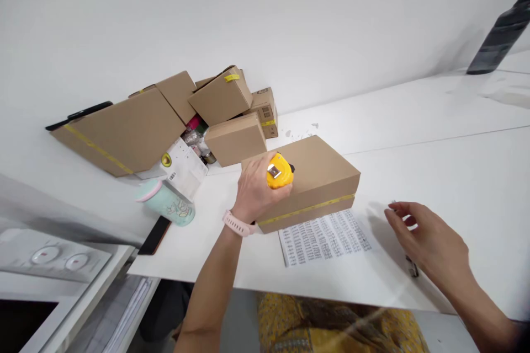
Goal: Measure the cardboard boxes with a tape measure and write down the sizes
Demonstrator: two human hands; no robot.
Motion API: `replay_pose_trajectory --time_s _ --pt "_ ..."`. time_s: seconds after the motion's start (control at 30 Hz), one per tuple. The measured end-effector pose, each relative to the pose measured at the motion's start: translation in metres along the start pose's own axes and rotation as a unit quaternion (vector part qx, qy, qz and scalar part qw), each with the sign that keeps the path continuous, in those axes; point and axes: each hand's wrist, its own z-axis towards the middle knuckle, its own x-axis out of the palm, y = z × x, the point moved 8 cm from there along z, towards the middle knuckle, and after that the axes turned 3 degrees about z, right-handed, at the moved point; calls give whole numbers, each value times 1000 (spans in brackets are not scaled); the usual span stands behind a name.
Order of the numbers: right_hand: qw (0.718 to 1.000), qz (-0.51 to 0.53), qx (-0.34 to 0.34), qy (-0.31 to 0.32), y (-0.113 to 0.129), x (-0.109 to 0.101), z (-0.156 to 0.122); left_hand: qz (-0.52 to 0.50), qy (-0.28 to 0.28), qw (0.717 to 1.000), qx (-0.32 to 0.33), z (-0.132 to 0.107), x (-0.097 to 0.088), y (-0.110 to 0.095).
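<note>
My left hand is closed around a yellow tape measure and rests on the near-left corner of a flat cardboard box sealed with yellow tape. A pink watch band is on that wrist. My right hand hovers just above the white table to the right of the box, fingers loosely curled, near a pen lying under it. Whether it grips the pen I cannot make out. A printed sheet of small numbers lies in front of the box.
A heap of cardboard boxes leans against the wall at the back left, with a white packet and small bottles among them. A mint cup lies on its side beside a dark phone. A dark object stands far right.
</note>
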Motion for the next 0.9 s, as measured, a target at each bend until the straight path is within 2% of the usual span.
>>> replay_pose_trajectory --time_s 0.13,0.23,0.43,0.5,0.57,0.63,0.73,0.8,0.83,0.9 --pt "996 -80 -46 16 -16 10 -4 36 52 998 -20 7 22 21" --pt "993 -94 -61 27 -23 11 -6 32 44 998 -11 0 20 20" --pt "987 -111 -79 88 -45 20 2 46 29 993 102 -48 12 -11" --pt "989 -71 -67 114 -57 22 1 60 19 992 113 -64 14 -11" --pt "986 17 -47 159 -63 26 -5 75 10 991 112 -73 19 -5" --pt "974 106 -53 195 -52 28 -17 72 3 992 100 -75 25 5" --pt "951 170 -115 230 -1 32 -43 36 -13 997 68 -72 29 17" --pt "930 189 -148 278 36 40 -61 2 -39 998 50 -72 23 20" --pt "926 196 -156 281 49 42 -65 -19 -62 997 35 -74 18 23" --pt "937 204 -131 252 57 39 -58 -82 -124 989 -26 -83 5 36"
